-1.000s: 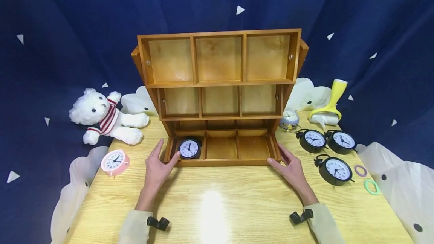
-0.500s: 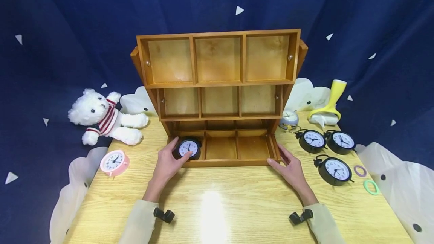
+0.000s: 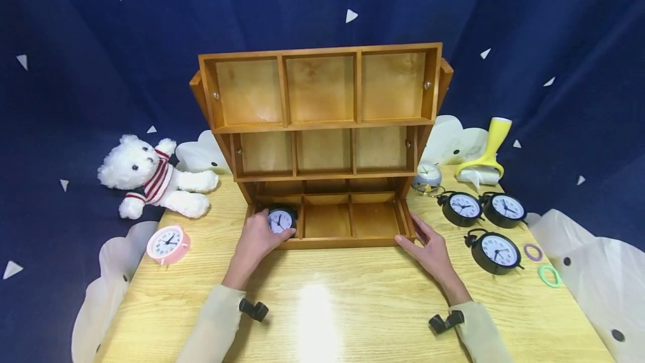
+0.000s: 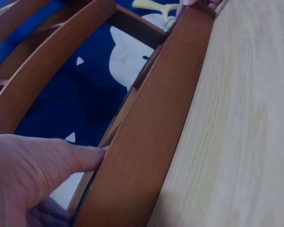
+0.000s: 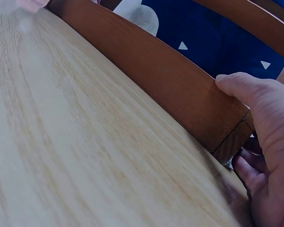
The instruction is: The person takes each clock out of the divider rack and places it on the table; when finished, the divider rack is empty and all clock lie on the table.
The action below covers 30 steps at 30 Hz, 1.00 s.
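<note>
A three-tier wooden organizer box (image 3: 332, 243) stands on the table, its trays divided into compartments. In the bottom tray's left compartment lies a black alarm clock (image 3: 280, 220) with its white face up. My left hand (image 3: 256, 241) grips this clock, thumb at the face's lower edge and fingers at its left side, mostly hidden. In the left wrist view the left thumb (image 4: 80, 157) lies over the tray's front edge. My right hand (image 3: 427, 248) holds the tray's front right corner, with the thumb (image 5: 234, 84) on the front board and the fingers round the side.
Left of the organizer are a white teddy bear (image 3: 151, 175) and a pink alarm clock (image 3: 168, 244). To the right stand several black alarm clocks (image 3: 499, 252), a pale clock (image 3: 428, 175), a yellow-handled lint roller (image 3: 486, 158), and purple (image 3: 533, 251) and green rings (image 3: 548, 276).
My left hand has moved right from the tray's left side into the compartment and taken hold of the black alarm clock. My right hand has stayed on the corner.
</note>
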Motion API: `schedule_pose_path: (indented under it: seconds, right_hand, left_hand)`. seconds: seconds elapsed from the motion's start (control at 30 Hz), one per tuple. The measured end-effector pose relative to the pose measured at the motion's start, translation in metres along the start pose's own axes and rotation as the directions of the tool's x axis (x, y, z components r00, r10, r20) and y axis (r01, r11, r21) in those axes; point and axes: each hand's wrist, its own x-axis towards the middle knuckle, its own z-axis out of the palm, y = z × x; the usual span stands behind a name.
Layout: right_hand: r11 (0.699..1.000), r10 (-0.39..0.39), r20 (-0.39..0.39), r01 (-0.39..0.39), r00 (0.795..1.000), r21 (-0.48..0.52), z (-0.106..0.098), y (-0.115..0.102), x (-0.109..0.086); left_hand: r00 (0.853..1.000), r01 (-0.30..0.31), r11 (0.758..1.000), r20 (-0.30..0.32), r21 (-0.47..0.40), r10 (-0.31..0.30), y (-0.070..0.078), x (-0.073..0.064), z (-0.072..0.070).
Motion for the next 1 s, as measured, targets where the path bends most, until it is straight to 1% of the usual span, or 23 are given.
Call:
schedule_pose_path:
  seconds: [0.2, 0.27, 0.4, 0.47, 0.57, 0.7, 0.77, 0.87, 1.0]
  right_hand:
    - [1.000, 0.003, 0.001, -0.003, 1.000, -0.018, 0.001, -0.002, 0.003]
    - [1.000, 0.015, 0.008, -0.015, 1.000, -0.019, 0.000, -0.003, 0.004]
    - [1.000, 0.030, 0.019, -0.029, 0.999, -0.011, 0.000, -0.001, 0.004]
    - [0.999, 0.031, 0.019, -0.031, 0.999, -0.013, 0.000, -0.001, 0.003]
    - [1.000, 0.024, 0.012, -0.024, 1.000, -0.010, 0.000, -0.001, 0.003]
    - [1.000, 0.007, 0.002, -0.007, 1.000, -0.020, 0.000, -0.002, 0.001]
    - [1.000, 0.004, 0.000, -0.004, 1.000, -0.020, 0.001, -0.002, -0.001]
    - [1.000, 0.002, -0.007, -0.002, 1.000, -0.016, 0.001, -0.002, -0.002]
    - [1.000, 0.000, -0.006, 0.000, 1.000, -0.018, 0.000, -0.003, -0.001]
  left_hand:
    - [0.994, 0.108, 0.993, 0.005, 0.052, -0.108, 0.008, 0.000, 0.002]
    - [0.992, 0.127, 0.991, 0.001, 0.052, -0.127, 0.009, 0.001, 0.003]
    - [0.990, 0.140, 0.989, -0.021, 0.039, -0.139, 0.010, 0.001, 0.004]
    - [0.990, 0.139, 0.990, -0.036, 0.033, -0.138, 0.008, 0.001, 0.005]
    - [0.988, 0.132, 0.991, -0.078, 0.012, -0.131, 0.006, 0.001, 0.010]
    - [0.980, 0.120, 0.992, -0.155, -0.024, -0.122, 0.003, -0.001, 0.018]
    - [0.977, 0.120, 0.992, -0.174, -0.037, -0.125, 0.002, -0.003, 0.020]
    - [0.972, 0.107, 0.993, -0.204, -0.059, -0.117, 0.002, -0.004, 0.021]
    - [0.966, 0.083, 0.992, -0.235, -0.093, -0.103, 0.004, -0.004, 0.017]
